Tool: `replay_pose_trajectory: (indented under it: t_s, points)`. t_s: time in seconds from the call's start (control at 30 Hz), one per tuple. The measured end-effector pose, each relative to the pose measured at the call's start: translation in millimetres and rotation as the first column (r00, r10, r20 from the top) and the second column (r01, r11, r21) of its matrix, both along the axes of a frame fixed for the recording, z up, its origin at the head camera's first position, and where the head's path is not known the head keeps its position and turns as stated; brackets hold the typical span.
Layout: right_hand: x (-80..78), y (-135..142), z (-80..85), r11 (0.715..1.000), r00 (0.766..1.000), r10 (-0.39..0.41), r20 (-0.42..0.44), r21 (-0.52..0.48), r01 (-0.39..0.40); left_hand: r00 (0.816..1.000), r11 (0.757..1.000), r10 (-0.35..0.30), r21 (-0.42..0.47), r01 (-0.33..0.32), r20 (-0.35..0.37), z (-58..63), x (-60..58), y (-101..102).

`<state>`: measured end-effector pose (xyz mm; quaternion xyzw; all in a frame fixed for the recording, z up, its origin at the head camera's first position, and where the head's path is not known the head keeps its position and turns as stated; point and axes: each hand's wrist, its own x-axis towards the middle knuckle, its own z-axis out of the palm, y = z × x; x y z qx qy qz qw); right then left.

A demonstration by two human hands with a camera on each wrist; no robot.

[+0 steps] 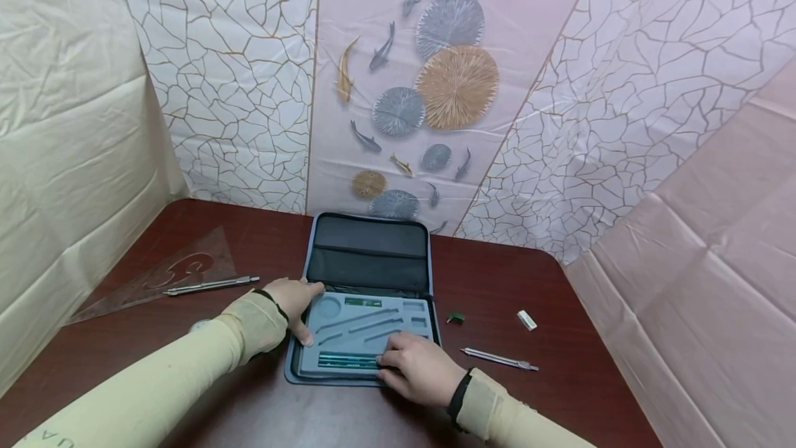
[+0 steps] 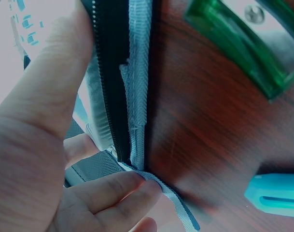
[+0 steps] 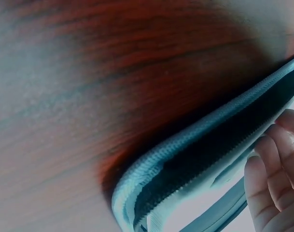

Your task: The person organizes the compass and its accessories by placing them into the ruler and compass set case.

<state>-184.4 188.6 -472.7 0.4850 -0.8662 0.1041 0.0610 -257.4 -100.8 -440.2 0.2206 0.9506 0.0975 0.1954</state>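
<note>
Right hand (image 1: 419, 368) nearest: its bent fingers sit together over the right end of the dark green pencils (image 1: 345, 360), which lie side by side in the front slot of the grey tray (image 1: 354, 344); whether they pinch a pencil or only press, I cannot tell. That tray fills the base of the unzipped case (image 1: 294, 369), set on the dark red table (image 1: 249, 406). Just beyond, the left hand (image 1: 289, 304) rests at the case's left edge, thumb and fingers spread apart, clamped on nothing that shows.

Judged by the tray, things are part-way: the pencils and a green piece (image 1: 363, 303) at the back are in place, while the round, long and small square recesses look bare. Out of it, on the right, lie a silver instrument (image 1: 499, 359), a small green object (image 1: 456, 317) and a white eraser (image 1: 526, 320); on the left, a green sharpener (image 2: 238, 41) and part of a blue item (image 2: 277, 195) show in the left wrist view, and farther off a second silver instrument (image 1: 211, 286) lies along the near edge of the clear set square (image 1: 218, 258). Farthest back, the lid (image 1: 367, 237) is open, so closing remains undone.
</note>
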Motion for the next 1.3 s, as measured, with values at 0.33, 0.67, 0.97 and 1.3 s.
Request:
replay_pose_trajectory:
  t_s: [0.33, 0.67, 0.97, 1.3]
  points:
    - [-1.7, 6, 4.4, 0.998, 0.994, -0.066, 0.087, 0.004, 0.066, 1.0, 1.0, 0.007, 0.001, -0.007, 0.009, 1.9, 0.7, 0]
    - [-26.5, 47, 16.6, 0.944, 0.943, -0.329, 0.056, 0.009, 0.329, 1.0, 1.0, 0.007, -0.004, -0.007, 0.009, 4.3, 2.2, 0]
    - [-56.9, 112, 12.0, 0.809, 0.809, -0.587, 0.017, -0.01, 0.587, 1.0, 1.0, 0.004, 0.001, -0.004, 0.015, -0.3, -0.6, 0]
    - [-74.6, 194, 6.2, 0.652, 0.648, -0.758, 0.08, 0.066, 0.755, 1.0, 1.0, 0.009, -0.012, -0.009, 0.028, -1.1, -3.4, 0]
